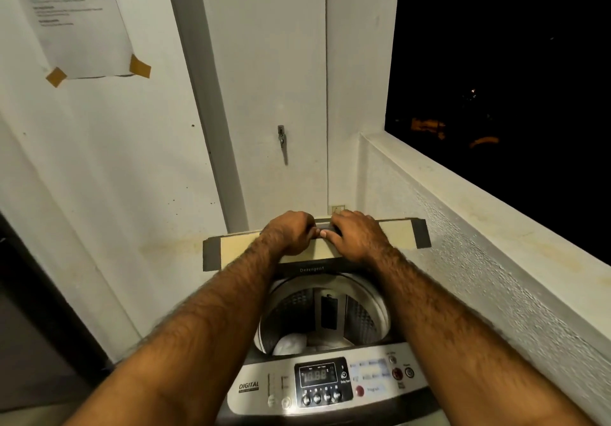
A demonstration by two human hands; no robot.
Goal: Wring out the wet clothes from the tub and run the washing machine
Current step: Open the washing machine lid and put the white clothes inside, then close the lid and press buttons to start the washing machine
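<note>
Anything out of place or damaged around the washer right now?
Nothing serious stands out. The left hand and right hand grip the top edge of the raised beige lid; white laundry lies in the steel drum; the digital display is lit. Only yellowish stains mark the white wall.

Perforated shiny metal drum, glossy grey plastic control panel, rough textured white plaster ledge wall, matt paper sheet
</note>
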